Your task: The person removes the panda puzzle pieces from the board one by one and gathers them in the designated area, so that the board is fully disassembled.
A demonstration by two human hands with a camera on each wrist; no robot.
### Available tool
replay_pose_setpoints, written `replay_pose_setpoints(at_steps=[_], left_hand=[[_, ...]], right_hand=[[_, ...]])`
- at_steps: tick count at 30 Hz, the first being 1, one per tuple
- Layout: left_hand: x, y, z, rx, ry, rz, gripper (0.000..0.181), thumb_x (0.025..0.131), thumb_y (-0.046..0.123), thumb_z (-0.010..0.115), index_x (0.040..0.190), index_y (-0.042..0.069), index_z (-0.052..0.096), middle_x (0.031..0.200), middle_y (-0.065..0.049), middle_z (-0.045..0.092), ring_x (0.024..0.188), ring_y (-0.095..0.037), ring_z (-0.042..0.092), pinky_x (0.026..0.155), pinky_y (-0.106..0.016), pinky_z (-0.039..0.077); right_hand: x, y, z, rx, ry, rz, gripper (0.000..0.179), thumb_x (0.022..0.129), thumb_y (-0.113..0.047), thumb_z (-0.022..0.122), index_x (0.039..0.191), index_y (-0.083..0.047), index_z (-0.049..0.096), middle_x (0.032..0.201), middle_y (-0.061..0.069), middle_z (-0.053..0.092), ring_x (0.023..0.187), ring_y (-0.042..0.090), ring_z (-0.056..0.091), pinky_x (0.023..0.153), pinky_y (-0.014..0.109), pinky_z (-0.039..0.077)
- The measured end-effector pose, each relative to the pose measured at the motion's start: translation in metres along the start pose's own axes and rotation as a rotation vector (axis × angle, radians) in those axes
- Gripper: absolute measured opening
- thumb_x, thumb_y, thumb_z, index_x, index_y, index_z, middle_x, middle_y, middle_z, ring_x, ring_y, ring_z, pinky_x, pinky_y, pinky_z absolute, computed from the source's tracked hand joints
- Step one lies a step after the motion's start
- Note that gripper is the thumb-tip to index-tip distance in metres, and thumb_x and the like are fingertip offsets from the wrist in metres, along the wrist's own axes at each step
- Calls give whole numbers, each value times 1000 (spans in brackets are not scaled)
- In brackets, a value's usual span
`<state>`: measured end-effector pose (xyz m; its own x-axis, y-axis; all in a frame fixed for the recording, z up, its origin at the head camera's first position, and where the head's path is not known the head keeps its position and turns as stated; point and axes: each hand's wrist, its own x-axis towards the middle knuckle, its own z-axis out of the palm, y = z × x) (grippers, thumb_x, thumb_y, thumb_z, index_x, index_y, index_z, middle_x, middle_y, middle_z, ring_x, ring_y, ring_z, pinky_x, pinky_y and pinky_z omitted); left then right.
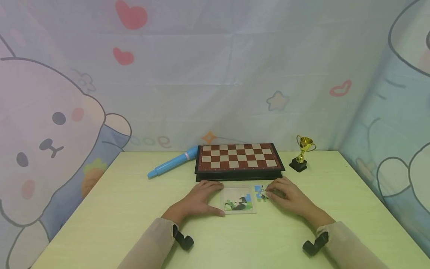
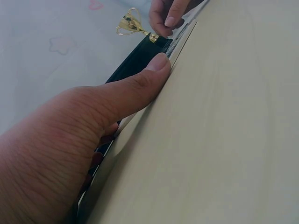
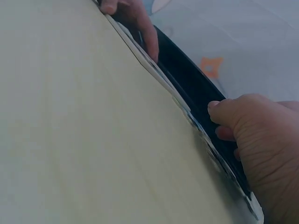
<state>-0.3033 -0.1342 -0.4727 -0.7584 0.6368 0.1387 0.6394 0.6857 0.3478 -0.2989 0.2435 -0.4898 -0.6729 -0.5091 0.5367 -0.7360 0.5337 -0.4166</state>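
A square puzzle tray lies on the table, with panda-picture pieces filling its lower part. My left hand spans its left side, thumb by the near corner and fingertips by the far one. In the left wrist view the thumb stretches along the tray's edge. To the right of the tray lie several loose jigsaw pieces, partly covered by my right hand. Its fingers bend loosely over them. In the right wrist view that hand hovers just above the pieces, nothing visible between thumb and fingers.
Behind the tray stands a chessboard box with a dark rim. A blue pen-shaped object lies against its left side. To the right is a small gold trophy cup on a black base. A printed cloth hangs behind the table.
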Motion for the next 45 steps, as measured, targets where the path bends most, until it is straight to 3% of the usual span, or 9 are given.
replay_pose_setpoints(at_steps=[3,6,14,21,28,34,45], left_hand=[[-1,-1,0,-1,5,9,96,74,76,70,150,23,47,153,5,44,140,-22,36,114,-51,29],[-1,-2,2,1,9,9,97,74,78,69,151,23,47,153,5,44,139,-22,36,114,-51,30],[-3,-4,3,-15,14,0,99,72,80,68,150,23,48,153,7,44,139,-18,36,115,-48,29],[-3,-3,2,-7,20,6,98,72,80,69,150,23,47,153,7,44,138,-18,37,114,-48,30],[-2,-3,1,-4,23,7,98,73,79,69,150,23,47,153,7,44,138,-18,37,114,-47,30],[0,-3,1,7,26,16,97,73,78,70,150,23,47,153,6,44,138,-18,37,114,-47,30],[0,-1,1,1,26,25,96,74,78,69,150,22,48,153,6,45,138,-20,37,114,-49,30]], right_hand=[[8,-14,10,0,-32,22,19,94,-24,73,112,-19,71,111,-10,64,98,13,51,81,35,46],[18,-24,22,-21,-56,-12,27,93,-30,73,116,-16,70,114,-7,64,99,13,50,83,38,46],[42,-39,49,-108,-89,-112,27,91,-39,75,109,-19,71,112,-7,63,101,12,48,86,37,45],[45,-43,50,-92,-101,-92,25,89,-37,77,102,-17,71,106,-4,64,96,12,47,83,36,43],[45,-44,49,-75,-115,-41,26,89,-37,78,105,-18,69,109,-7,62,99,12,47,85,36,45],[44,-46,45,-45,-110,-12,28,89,-33,78,108,-18,64,103,-8,63,92,9,47,79,32,47],[39,-46,42,19,-165,-46,18,94,-23,73,111,-22,69,102,-12,63,90,4,55,79,30,51]])
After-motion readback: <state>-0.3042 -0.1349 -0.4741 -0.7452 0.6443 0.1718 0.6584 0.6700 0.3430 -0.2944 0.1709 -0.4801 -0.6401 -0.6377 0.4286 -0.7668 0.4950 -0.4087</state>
